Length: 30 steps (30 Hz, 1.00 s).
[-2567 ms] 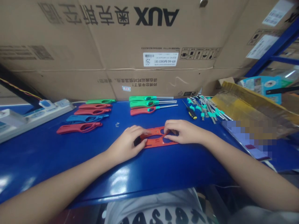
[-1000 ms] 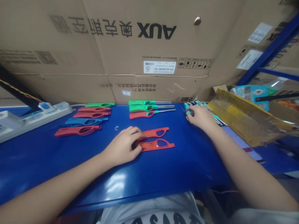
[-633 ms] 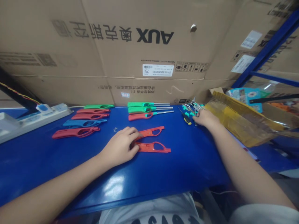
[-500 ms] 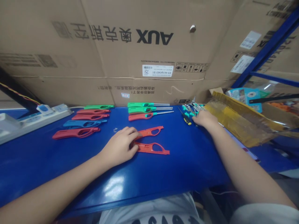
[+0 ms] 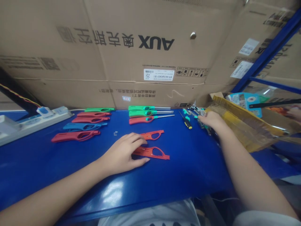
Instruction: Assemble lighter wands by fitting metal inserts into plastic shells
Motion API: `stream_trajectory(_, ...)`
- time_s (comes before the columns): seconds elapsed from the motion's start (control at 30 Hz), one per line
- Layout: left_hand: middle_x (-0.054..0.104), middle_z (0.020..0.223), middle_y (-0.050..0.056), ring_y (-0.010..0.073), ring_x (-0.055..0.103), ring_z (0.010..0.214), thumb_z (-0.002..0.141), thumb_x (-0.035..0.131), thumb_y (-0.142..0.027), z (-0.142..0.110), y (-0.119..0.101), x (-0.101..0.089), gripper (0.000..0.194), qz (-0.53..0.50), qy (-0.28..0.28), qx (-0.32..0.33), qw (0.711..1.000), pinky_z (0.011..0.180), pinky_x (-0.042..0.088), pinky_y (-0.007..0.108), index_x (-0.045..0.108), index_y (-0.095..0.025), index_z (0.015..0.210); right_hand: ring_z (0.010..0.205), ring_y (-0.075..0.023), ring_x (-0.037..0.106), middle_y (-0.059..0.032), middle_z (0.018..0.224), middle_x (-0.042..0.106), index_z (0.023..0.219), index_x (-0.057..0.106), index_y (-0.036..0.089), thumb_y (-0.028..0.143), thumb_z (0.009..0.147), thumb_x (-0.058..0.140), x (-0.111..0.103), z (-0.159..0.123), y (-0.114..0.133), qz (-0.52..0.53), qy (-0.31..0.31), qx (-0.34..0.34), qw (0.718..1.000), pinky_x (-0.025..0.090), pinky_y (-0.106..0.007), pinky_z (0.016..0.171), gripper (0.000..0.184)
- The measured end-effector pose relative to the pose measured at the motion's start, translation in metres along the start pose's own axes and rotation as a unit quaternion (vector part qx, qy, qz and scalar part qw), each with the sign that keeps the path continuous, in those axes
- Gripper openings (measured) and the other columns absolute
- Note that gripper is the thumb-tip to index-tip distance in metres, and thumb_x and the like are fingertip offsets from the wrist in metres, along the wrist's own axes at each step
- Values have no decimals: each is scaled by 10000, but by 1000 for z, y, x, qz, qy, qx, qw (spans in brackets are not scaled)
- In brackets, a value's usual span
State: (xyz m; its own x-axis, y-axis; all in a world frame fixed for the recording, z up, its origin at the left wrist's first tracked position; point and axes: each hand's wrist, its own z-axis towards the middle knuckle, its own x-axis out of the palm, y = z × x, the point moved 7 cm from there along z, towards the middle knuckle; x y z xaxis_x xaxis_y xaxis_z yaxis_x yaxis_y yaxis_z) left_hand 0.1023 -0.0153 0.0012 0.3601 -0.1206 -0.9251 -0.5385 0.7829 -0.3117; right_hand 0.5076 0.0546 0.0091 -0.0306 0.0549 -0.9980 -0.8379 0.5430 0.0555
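Two orange-red lighter shell halves lie apart on the blue table, the far shell half [image 5: 152, 135] and the near shell half [image 5: 150, 152]. My left hand [image 5: 124, 153] rests over their left ends, thumb and fingers spread, hiding those ends. At the back right, my right hand [image 5: 213, 122] reaches into a pile of metal lighter tubes [image 5: 197, 111] with turquoise parts. Its fingers are bent together there, and what they pinch is hidden. Just left of the pile lies a black and yellow screwdriver [image 5: 187, 122].
Red, blue and green lighter handles [image 5: 75, 135] are lined up at left. Several lighters with tubes [image 5: 150, 119] lie at the back centre. Small metal pins [image 5: 115, 133] sit near my left hand. A power strip [image 5: 35, 121], cardboard wall [image 5: 105, 56] and taped box [image 5: 240, 131] border the table [image 5: 178, 175].
My right hand has left the shell halves, passed the screwdriver and gone into the tube pile. The shell halves have spread apart at their right ends. My left thumb and fingers have opened.
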Motion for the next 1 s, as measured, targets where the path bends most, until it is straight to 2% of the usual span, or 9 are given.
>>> stream_trajectory(0.07,664,1235,67,276,603,1154,882,678,-518,0,0,1,421,4,7,9,1000,994,475,431,629,-240,1195,960,-332,715,-179,930,743,923,725,167,493,850,590,3,2,1,2,9,-11,1000,534,-349,703,361)
stream_trajectory(0.17,660,1239,74,271,612,1133,915,654,-451,2,3,3,325,14,15,9,1000,969,491,422,650,-231,1154,866,-288,721,-122,847,739,870,713,195,422,813,642,7,2,2,5,28,-21,999,524,-320,667,245)
stream_trajectory(0.23,666,1221,79,269,616,1113,937,631,-428,2,4,3,292,19,18,10,1000,948,501,416,657,-223,1142,907,-284,719,-136,938,745,966,707,184,377,825,625,7,1,0,4,24,-16,1000,529,-322,690,253)
stream_trajectory(0.33,674,1199,81,261,621,1093,977,579,-433,2,3,3,279,25,23,16,999,932,507,407,662,-217,1131,1043,-328,696,-200,1128,712,1120,677,152,342,838,604,4,-1,-6,-4,9,11,1000,543,-377,756,348)
stream_trajectory(0.57,662,1189,86,267,623,1077,986,558,-455,1,4,1,303,49,26,9,998,912,516,405,664,-214,1137,1093,-367,685,-240,1192,690,1208,650,114,330,788,675,5,-3,-11,-2,14,51,999,565,-419,782,473)
stream_trajectory(0.7,655,1184,87,271,616,1076,964,594,-435,2,6,1,287,51,33,4,998,903,517,396,655,-215,1138,1040,-361,701,-210,1124,721,1076,710,145,242,736,680,3,-3,-11,17,13,50,999,562,-403,757,355)
stream_trajectory(0.83,652,1155,84,266,613,1053,983,565,-419,2,6,1,249,51,39,1,998,888,515,390,648,-213,1095,1031,-368,692,-213,1102,719,1035,723,153,238,749,652,-8,-5,-13,44,-26,56,997,549,-405,759,307)
stream_trajectory(1.0,648,1116,86,256,615,1015,992,541,-412,2,6,0,237,46,35,-3,998,866,512,378,648,-212,1062,1020,-359,674,-223,1116,698,1164,647,141,246,829,570,-25,-12,-13,111,-106,45,987,529,-414,788,360)
